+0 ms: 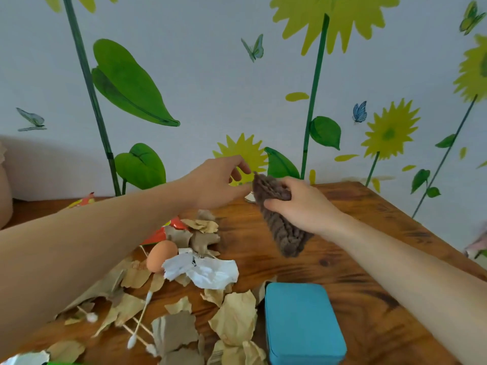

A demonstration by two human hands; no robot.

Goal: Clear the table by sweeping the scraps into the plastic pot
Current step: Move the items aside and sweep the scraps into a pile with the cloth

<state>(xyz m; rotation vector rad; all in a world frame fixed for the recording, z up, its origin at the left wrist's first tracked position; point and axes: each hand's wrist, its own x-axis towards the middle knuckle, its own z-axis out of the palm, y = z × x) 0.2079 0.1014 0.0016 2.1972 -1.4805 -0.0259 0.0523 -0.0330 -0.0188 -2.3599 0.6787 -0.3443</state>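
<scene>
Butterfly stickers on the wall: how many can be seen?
4 butterfly stickers: one at far left, one at top centre, a blue one right of the tall stem, one in the top right corner. Others may be hidden or out of frame.

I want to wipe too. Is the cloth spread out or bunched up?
Bunched up: the right hand grips the cloth, its end hanging down crumpled.

cloth [283, 227]: brown, ribbed
box [303, 322]: plain teal
egg [161, 255]: pale brown
scraps [237, 317]: tan, white
table [369, 233]: brown woodgrain
wall [210, 88]: pale, yellow-green flowers
</scene>
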